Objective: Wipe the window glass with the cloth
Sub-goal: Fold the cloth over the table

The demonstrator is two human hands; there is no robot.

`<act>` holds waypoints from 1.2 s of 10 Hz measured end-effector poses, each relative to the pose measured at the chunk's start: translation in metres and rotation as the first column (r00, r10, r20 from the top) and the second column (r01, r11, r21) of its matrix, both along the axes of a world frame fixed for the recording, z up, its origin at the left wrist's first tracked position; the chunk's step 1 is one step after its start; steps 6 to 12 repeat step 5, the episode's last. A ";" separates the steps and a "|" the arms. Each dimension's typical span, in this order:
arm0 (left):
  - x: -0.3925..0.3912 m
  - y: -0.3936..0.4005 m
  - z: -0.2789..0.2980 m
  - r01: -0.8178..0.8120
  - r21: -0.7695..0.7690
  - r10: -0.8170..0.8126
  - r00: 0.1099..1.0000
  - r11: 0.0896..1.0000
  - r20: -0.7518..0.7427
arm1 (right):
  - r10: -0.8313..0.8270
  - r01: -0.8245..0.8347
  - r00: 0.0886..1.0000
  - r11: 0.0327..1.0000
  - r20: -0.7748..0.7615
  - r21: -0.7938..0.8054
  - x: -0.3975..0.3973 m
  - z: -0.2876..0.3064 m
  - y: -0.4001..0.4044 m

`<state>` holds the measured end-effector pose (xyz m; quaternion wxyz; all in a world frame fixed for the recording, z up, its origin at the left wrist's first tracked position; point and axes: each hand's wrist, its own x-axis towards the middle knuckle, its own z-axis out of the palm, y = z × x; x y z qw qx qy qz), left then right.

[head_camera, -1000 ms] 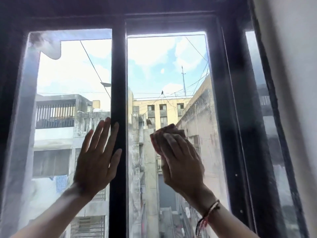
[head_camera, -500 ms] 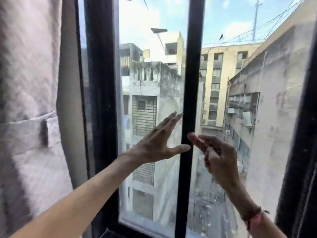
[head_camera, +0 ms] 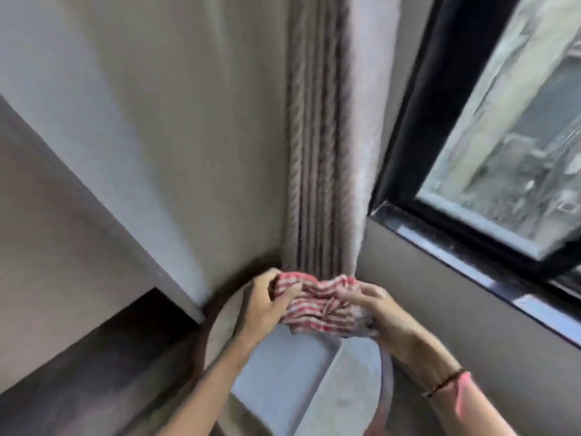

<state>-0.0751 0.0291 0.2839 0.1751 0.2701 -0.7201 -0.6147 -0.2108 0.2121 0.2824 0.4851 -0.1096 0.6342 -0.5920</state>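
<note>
A red-and-white striped cloth [head_camera: 317, 305] is bunched between both hands, low in the middle of the view. My left hand [head_camera: 265, 305] grips its left end and my right hand [head_camera: 374, 306] grips its right end. The window glass [head_camera: 515, 121] fills the upper right, set in a black frame [head_camera: 405, 121], well above and to the right of the hands. Neither hand touches the glass.
A grey curtain [head_camera: 323, 136] hangs gathered left of the window, down to just behind the cloth. A round pale tabletop [head_camera: 301, 382] lies under the hands. A black sill [head_camera: 471, 269] runs along the window's bottom. Wall panels [head_camera: 125, 121] stand at the left.
The view has swung down and left, away from the glass. Both hands left the window and came together low, now holding the cloth between them.
</note>
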 end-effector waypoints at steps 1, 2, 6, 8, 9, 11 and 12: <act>0.055 -0.027 -0.105 -0.103 0.101 0.079 0.972 0.990 0.223 | -0.081 0.086 0.996 0.971 -0.029 0.223 0.057 -0.106 -0.046; 0.083 -0.037 -0.193 -0.189 0.235 0.091 0.923 0.953 0.373 | -0.175 0.200 0.980 0.899 -0.099 0.391 0.089 -0.188 -0.075; 0.118 -0.035 -0.311 -0.020 0.405 -0.252 0.755 0.914 0.605 | -0.001 0.001 1.000 0.815 0.000 0.579 0.111 -0.288 -0.084; 0.118 -0.035 -0.311 -0.020 0.405 -0.252 0.755 0.914 0.605 | -0.001 0.001 1.000 0.815 0.000 0.579 0.111 -0.288 -0.084; 0.118 -0.035 -0.311 -0.020 0.405 -0.252 0.755 0.914 0.605 | -0.001 0.001 1.000 0.815 0.000 0.579 0.111 -0.288 -0.084; 0.118 -0.035 -0.311 -0.020 0.405 -0.252 0.755 0.914 0.605 | -0.001 0.001 1.000 0.815 0.000 0.579 0.111 -0.288 -0.084; 0.118 -0.035 -0.311 -0.020 0.405 -0.252 0.755 0.914 0.605 | -0.001 0.001 1.000 0.815 0.000 0.579 0.111 -0.288 -0.084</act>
